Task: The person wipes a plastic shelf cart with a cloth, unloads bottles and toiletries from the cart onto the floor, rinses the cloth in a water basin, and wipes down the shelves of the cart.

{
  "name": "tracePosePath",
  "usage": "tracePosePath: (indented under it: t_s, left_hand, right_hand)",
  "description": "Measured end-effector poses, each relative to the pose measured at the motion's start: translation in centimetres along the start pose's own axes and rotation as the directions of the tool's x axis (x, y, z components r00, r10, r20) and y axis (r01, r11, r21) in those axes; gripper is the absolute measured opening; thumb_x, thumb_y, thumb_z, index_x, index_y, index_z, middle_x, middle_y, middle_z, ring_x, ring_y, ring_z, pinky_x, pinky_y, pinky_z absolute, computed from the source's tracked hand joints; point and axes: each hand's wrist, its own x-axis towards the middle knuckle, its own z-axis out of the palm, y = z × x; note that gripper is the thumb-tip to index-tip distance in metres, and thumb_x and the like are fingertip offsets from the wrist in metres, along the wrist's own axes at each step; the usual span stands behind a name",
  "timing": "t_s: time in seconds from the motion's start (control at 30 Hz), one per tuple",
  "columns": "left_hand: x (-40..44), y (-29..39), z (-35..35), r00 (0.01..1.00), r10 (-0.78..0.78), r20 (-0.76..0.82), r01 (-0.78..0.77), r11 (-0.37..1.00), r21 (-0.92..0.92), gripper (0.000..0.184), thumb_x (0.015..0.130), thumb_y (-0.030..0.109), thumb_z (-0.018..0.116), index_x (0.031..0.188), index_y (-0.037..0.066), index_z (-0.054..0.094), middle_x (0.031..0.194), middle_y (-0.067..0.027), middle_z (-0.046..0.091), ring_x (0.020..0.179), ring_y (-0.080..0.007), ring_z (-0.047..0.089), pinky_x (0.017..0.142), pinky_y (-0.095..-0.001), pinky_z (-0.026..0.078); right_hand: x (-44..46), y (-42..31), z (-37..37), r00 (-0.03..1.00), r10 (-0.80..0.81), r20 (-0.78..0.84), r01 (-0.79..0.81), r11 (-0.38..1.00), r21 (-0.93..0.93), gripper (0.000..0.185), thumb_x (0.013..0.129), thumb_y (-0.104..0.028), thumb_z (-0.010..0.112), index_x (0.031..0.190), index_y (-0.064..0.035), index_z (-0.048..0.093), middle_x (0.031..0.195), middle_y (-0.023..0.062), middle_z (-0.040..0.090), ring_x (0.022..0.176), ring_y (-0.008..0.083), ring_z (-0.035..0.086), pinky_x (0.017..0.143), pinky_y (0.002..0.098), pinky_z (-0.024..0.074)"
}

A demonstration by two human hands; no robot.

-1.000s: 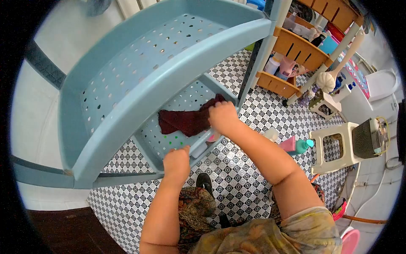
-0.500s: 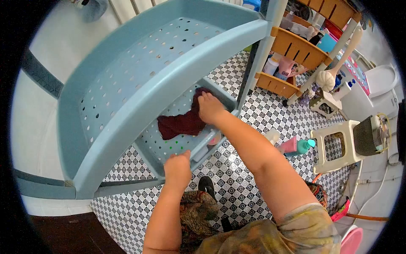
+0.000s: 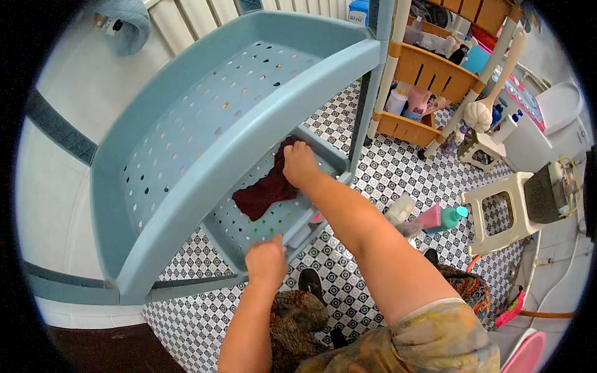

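Note:
A dark maroon cloth [image 3: 264, 194] lies crumpled across the perforated floor of a lower blue plastic shelf [image 3: 225, 244]. My right hand [image 3: 300, 165] is closed over the cloth's far end and presses it against the shelf. At the shelf's near rim my left hand [image 3: 266, 260] is closed around the edge, thumb on top. Above it, a larger blue shelf tray [image 3: 205, 177] with a holed bottom covers part of the lower one.
An orange-brown rack [image 3: 429, 71] with bottles stands at the upper right. On the patterned floor are a teal pump bottle [image 3: 448, 219], a pink tube [image 3: 429, 216] and a cream stool [image 3: 469, 214]. A long-handled brush [image 3: 479, 115] hangs from the rack.
My right hand has shifted slightly with the cloth, whose near end is now bunched differently. My left hand stays on the rim. The whole view has shifted a little.

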Motion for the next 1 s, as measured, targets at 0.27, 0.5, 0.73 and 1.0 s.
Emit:
tracePosePath:
  t_s: [0.27, 0.5, 0.73, 1.0]
  left_hand:
    - [0.1, 0.1, 0.1, 0.999, -0.019, 0.028, 0.019, 1.000, 0.013, 0.033, 0.071, 0.019, 0.062, 0.102, 0.008, 0.055, 0.066, -0.0142, 0.059, 0.064, -0.0316, 0.058, 0.058, -0.0406, 0.046]
    - [-0.1, 0.4, -0.5, 0.998, -0.057, 0.030, 0.059, 0.996, -0.061, 0.015, 0.073, 0.014, 0.058, 0.086, 0.005, 0.057, 0.068, -0.0148, 0.060, 0.068, -0.0314, 0.058, 0.060, -0.0403, 0.045]
    - [0.0, 0.0, -0.1, 0.999, -0.048, -0.011, 0.047, 0.993, -0.106, 0.016, 0.068, 0.005, 0.054, 0.084, 0.005, 0.057, 0.069, -0.0147, 0.061, 0.069, -0.0318, 0.058, 0.062, -0.0409, 0.045]
    - [0.6, -0.5, 1.3, 0.998, -0.035, 0.044, 0.035, 0.999, -0.015, 0.021, 0.070, 0.016, 0.063, 0.089, 0.009, 0.059, 0.071, -0.0137, 0.061, 0.071, -0.0353, 0.059, 0.066, -0.0434, 0.046]
  right_hand:
    - [-5.3, 1.0, -5.0, 0.941, -0.107, 0.322, 0.243, 0.875, -0.419, 0.035, 0.083, -0.036, 0.044, 0.097, -0.0080, 0.059, 0.092, 0.0073, 0.056, 0.091, 0.0223, 0.050, 0.083, 0.0361, 0.0301]
    - [-5.7, 1.2, -8.5, 0.852, 0.033, 0.522, 0.197, 0.904, -0.378, 0.039, 0.088, -0.035, 0.033, 0.104, -0.0122, 0.060, 0.106, 0.0050, 0.058, 0.104, 0.0206, 0.051, 0.093, 0.0378, 0.0216]
    - [-5.9, 0.2, -7.6, 0.885, 0.107, 0.453, 0.037, 0.954, -0.297, 0.029, 0.080, -0.024, 0.046, 0.102, -0.0151, 0.062, 0.110, 0.0048, 0.057, 0.104, 0.0216, 0.052, 0.089, 0.0425, 0.0275]
    - [-7.2, -6.3, -6.7, 0.798, -0.124, 0.589, 0.150, 0.989, 0.004, 0.028, 0.070, -0.024, 0.057, 0.094, -0.0111, 0.065, 0.102, 0.0096, 0.061, 0.097, 0.0236, 0.057, 0.084, 0.0407, 0.0346]
